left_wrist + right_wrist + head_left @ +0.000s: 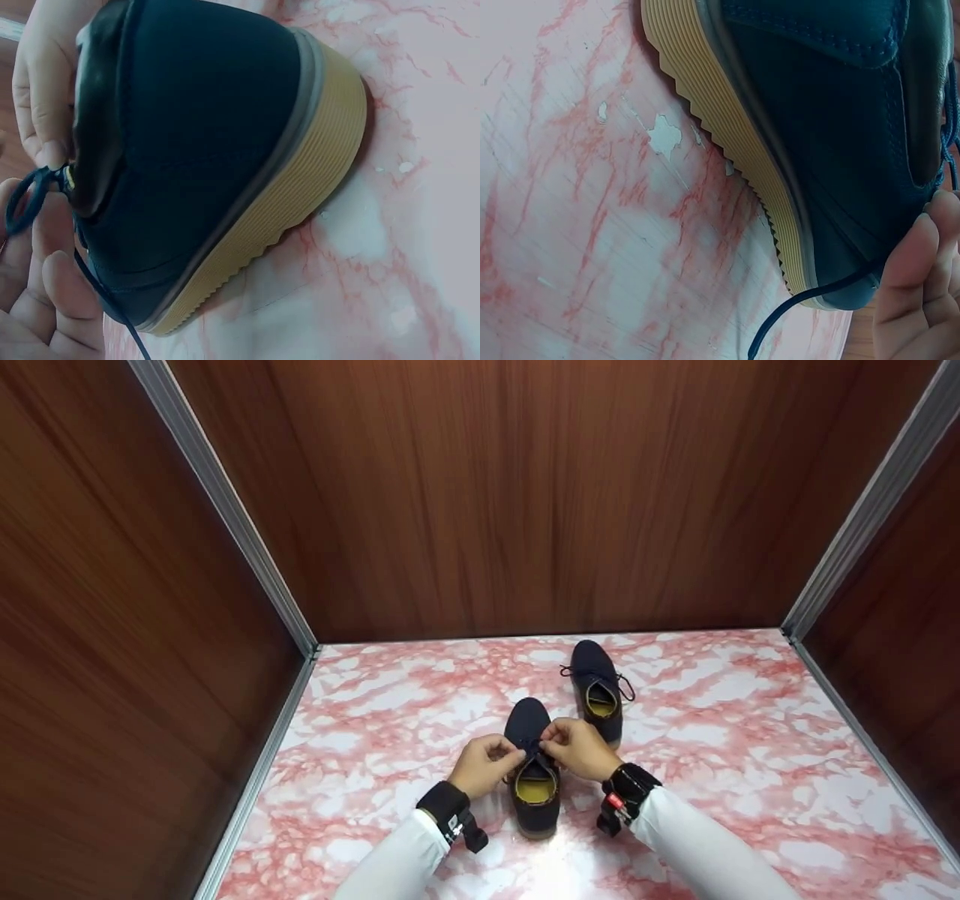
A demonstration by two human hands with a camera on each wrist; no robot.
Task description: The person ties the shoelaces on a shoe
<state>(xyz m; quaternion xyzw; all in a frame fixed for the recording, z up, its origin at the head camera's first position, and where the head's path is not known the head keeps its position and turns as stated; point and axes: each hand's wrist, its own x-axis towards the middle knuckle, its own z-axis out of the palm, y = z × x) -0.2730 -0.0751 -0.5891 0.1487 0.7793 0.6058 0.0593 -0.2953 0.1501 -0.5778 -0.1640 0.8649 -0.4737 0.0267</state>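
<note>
A navy blue lace-up shoe with a yellow lining and ribbed tan sole stands toe away from me, between my hands. On its left side, my left hand pinches the shoelace at the lacing with thumb and finger. A small loop of lace stands up at those fingertips in the left wrist view. My right hand pinches the lace from the other side. From the right fingers a loose lace end hangs down past the sole. The knot itself is mostly hidden by fingers.
A second matching shoe stands farther back to the right, its lace tied with loops out at both sides. Both shoes are on a red-and-white marbled surface. Brown wood-look panels with grey metal edging enclose the back and sides.
</note>
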